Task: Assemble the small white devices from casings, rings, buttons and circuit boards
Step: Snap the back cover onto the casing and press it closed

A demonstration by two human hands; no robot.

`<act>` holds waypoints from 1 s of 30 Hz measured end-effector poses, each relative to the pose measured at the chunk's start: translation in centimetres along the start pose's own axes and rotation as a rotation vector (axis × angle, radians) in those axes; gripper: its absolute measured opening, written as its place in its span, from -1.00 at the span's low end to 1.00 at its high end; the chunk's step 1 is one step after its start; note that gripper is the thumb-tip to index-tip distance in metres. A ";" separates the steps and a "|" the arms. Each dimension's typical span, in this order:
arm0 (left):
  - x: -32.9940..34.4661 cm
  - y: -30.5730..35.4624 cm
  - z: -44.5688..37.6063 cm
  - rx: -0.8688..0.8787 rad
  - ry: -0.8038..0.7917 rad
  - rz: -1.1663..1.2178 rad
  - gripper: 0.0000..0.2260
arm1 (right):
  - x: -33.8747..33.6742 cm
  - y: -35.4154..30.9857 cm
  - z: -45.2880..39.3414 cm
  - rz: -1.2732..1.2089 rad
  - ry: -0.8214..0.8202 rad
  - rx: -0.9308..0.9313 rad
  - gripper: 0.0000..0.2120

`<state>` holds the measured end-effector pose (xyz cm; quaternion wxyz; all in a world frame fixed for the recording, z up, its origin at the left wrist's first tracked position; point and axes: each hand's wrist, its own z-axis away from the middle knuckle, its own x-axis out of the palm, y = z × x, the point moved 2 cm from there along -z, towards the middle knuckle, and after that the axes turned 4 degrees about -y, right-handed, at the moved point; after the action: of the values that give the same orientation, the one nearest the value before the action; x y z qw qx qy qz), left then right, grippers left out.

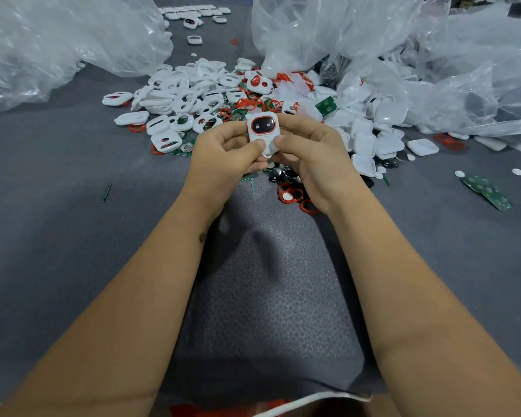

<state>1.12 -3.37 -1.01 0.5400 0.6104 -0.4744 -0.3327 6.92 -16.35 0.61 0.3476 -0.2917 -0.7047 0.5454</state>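
Head cam has both hands up front, and between them sits one small white plastic device with a red ring around a dark oval button face (263, 132), held above the grey textured mat (73, 236). Left hand (223, 155) grips its left edge and right hand (310, 158) grips the right edge, each with a thumb pressed on the lower front, fingers curled behind.

Just behind is a heap of white plastic casing fronts with oval cutouts (181, 100), way too many to count. To the right, a pile of plain white casing backs (370, 139), same deal. Loose red rubber rings (289, 194) lie under the right hand, at least three. One green circuit board strip (487, 192) lies far right. Two big clear plastic bags (57, 40) sit behind everything.
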 end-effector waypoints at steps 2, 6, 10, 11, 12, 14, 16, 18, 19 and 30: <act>0.1 0.0 0.1 0.027 0.044 -0.046 -0.84 | 0.2 0.0 0.1 0.039 -0.007 -0.023 -0.68; 0.2 -0.2 0.2 0.067 0.073 -0.170 -0.79 | 0.4 0.1 0.1 0.119 0.019 -0.039 -0.66; 0.3 -0.3 0.2 0.072 0.073 -0.195 -0.76 | 0.4 0.1 0.2 0.165 0.037 -0.057 -0.67; 0.2 -0.3 0.2 0.077 0.075 -0.202 -0.79 | 0.5 0.2 0.2 0.170 0.039 -0.065 -0.68; 0.1 -0.3 0.1 0.085 0.074 -0.211 -0.81 | 0.5 0.2 0.2 0.171 0.045 -0.077 -0.69; 0.0 -0.3 0.0 0.114 0.057 -0.235 -0.84 | 0.5 0.1 0.2 0.187 0.073 -0.106 -0.74; 0.0 -0.2 0.0 0.147 0.037 -0.239 -0.83 | 0.3 0.1 0.1 0.218 0.096 -0.130 -0.79; 0.0 -0.1 0.0 0.172 0.024 -0.217 -0.81 | 0.2 0.1 0.1 0.227 0.099 -0.139 -0.80; 0.0 0.0 0.1 0.180 0.015 -0.201 -0.80 | 0.1 0.1 0.1 0.226 0.098 -0.140 -0.79; 0.0 0.3 0.2 0.294 0.013 -0.208 -0.73 | 0.2 0.3 0.0 0.290 0.079 -0.254 -0.66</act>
<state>0.92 -3.45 -0.73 0.4106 0.7307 -0.4487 -0.3101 6.77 -16.14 0.38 0.2531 -0.4528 -0.7044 0.4845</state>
